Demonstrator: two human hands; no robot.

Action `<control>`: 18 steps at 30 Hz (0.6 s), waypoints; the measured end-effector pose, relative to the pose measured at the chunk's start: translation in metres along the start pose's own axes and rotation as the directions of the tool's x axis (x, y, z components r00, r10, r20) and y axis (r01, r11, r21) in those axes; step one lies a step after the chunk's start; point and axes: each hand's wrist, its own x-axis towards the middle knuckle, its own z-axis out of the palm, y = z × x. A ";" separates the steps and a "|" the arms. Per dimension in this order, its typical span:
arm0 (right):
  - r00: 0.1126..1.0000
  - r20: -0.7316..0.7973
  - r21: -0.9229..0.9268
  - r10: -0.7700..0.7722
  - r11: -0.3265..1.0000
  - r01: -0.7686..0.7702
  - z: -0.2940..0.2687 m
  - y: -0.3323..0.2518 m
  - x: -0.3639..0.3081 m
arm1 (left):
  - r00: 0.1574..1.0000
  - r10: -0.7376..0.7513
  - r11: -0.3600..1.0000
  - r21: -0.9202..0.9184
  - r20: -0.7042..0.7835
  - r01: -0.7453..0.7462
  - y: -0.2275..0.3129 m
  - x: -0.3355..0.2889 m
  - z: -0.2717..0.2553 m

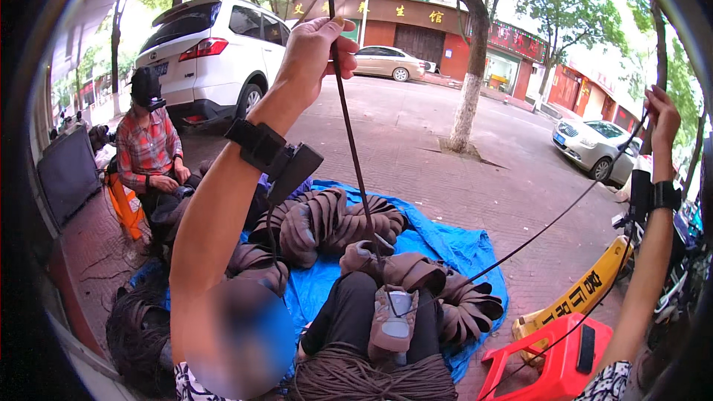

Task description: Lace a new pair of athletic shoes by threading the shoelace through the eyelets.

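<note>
Left hand (327,43): raised, upper centre; thumb and forefinger closed in a pinch on a dark cord (349,126), remaining fingers loosely curled.

Right hand (663,120): raised at the right rim; fingers bent in on a run of cord, nearly closed; exact finger placement hard to make out against the dark trunk behind.

Dark cord: one run drops from the left hand toward the top edge of the shoe piece, its lower end lost against brown surfaces; a thinner run slants from the right hand to the front of that piece. Whether both are one length cannot be told.

Shoe piece (392,327): grey-brown, one, standing between the knees; its underside hidden.

Cord bundle (371,377): brown, many strands, across the lap; cut off below.

Stacked shoe pieces (316,226): brown, in curving rows on a blue tarp (464,249); partly covered by the legs.

Blurred patch (241,341): lower left, masking whatever lies beneath.

Red plastic stool (549,360): lower right, partly behind the right sleeve.

Yellow barrier (579,293): behind the stool, lettered.

Co-worker (154,148): seated left, plaid shirt; object in the lap unclear.
</note>
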 end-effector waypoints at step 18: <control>0.842 0.396 0.537 -0.366 0.836 0.111 0.188 -0.203 -0.119 | 0.978 0.178 0.982 0.040 0.104 -0.183 0.057 0.012 0.073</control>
